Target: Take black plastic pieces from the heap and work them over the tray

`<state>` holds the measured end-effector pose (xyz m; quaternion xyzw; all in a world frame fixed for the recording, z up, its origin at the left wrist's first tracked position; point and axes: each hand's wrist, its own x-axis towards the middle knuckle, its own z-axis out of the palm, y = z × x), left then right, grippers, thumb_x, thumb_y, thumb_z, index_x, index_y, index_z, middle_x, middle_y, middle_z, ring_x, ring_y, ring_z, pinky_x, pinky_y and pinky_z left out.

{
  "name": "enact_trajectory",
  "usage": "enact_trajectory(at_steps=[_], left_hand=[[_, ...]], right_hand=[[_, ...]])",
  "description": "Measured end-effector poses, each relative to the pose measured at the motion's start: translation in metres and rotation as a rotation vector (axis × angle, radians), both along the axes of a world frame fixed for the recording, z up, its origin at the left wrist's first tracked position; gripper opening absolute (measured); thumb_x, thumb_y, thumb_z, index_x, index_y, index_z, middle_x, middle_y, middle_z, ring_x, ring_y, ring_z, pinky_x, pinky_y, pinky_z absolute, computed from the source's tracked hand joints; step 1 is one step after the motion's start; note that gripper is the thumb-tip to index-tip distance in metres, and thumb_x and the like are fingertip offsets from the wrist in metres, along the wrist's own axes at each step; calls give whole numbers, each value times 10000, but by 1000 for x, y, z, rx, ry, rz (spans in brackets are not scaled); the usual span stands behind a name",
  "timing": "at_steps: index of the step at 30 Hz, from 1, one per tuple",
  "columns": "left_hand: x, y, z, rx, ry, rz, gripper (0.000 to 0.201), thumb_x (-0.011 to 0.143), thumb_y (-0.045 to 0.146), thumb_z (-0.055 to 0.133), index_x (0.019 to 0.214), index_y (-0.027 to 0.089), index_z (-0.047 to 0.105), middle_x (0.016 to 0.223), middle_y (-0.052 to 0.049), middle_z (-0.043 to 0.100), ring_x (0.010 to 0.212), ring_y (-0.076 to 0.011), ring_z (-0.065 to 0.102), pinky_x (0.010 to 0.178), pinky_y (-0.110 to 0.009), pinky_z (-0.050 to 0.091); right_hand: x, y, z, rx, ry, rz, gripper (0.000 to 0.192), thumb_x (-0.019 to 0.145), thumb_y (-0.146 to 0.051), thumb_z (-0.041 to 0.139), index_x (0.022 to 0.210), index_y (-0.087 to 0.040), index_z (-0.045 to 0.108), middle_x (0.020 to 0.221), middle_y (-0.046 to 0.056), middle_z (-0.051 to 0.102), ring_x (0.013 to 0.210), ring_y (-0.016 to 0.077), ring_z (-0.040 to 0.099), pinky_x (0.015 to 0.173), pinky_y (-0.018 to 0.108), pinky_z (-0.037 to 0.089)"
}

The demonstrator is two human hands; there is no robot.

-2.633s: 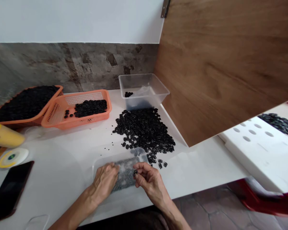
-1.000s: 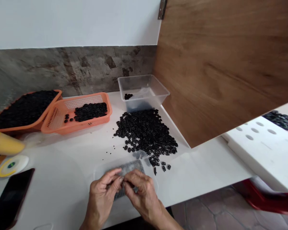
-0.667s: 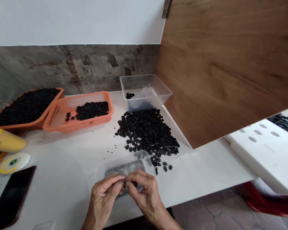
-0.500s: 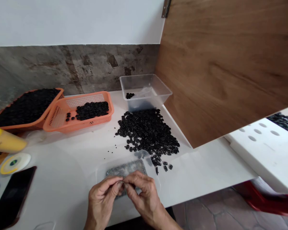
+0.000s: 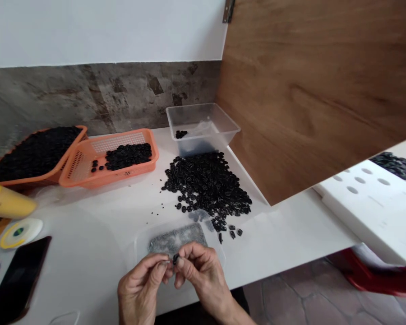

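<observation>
Hands have lifted off the clear tray (image 5: 176,240) since a moment ago: right hand (image 5: 203,273) pinches a small black piece (image 5: 176,258), left hand (image 5: 140,286) pinches a tiny pin against it, just in front of the tray; black heap (image 5: 208,185) lies behind.

The tabletop (image 5: 98,212) is smooth, glossy white. On it the heap of small black pieces (image 5: 208,185) looks like shiny plastic, as does the one pinched in the right hand (image 5: 198,268). The near shallow tray (image 5: 138,246) and the far tub (image 5: 203,128) are clear plastic. Two orange baskets (image 5: 84,174) on the left are matt perforated plastic. The panel (image 5: 311,90) on the right is wood-grained, satin. The far wall tiles (image 5: 88,97) look like rough grey stone. The phone (image 5: 16,277) is glossy black.
</observation>
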<state>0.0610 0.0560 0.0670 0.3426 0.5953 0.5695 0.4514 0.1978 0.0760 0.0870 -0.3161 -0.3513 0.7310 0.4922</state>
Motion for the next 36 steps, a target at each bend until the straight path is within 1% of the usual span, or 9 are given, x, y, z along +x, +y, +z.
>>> enact_trajectory(at_steps=[4,12,19,25,28,31,36], left_hand=[[2,-1,0,12,-20,5,284,631,422,796,691,148,755,564,-49,678,490,-153,607,486,-242,532],[4,-1,-2,20,-49,43,287,618,413,810,686,141,750,570,-46,677,491,-151,609,483,-239,533],[4,-3,-2,15,3,37,287,642,430,789,691,150,754,557,-39,666,503,-156,606,494,-242,532],[4,-3,-3,28,54,28,282,651,433,781,690,155,760,561,-39,664,502,-158,605,500,-239,536],[3,-3,-7,44,68,30,243,668,401,776,702,160,765,572,-38,670,509,-157,610,508,-232,539],[3,-4,-8,109,80,11,163,702,341,757,718,179,770,580,-24,670,507,-143,607,508,-210,533],[3,-6,-5,176,192,-22,76,724,264,732,720,201,775,599,-9,690,514,-131,621,524,-176,528]], right_hand=[[-2,-1,-1,35,-25,8,298,840,-388,672,758,-110,602,643,49,657,533,71,570,528,168,444],[-3,1,0,42,-70,10,304,839,-390,665,762,-107,584,633,37,629,525,67,544,526,177,442],[-3,0,0,28,-133,16,318,836,-412,658,750,-117,579,617,20,607,518,67,513,523,188,423],[-5,0,0,59,-162,3,304,851,-391,642,738,-117,572,619,24,593,523,69,489,525,192,404],[-6,-2,0,79,-187,-14,295,863,-377,627,735,-118,568,618,25,590,524,68,476,523,189,390],[-6,-3,-3,106,-205,-34,282,872,-371,614,739,-128,559,619,21,587,523,70,468,521,190,385],[-5,-4,-7,182,-298,-45,279,891,-368,586,730,-141,562,611,13,580,529,75,468,527,195,387]])
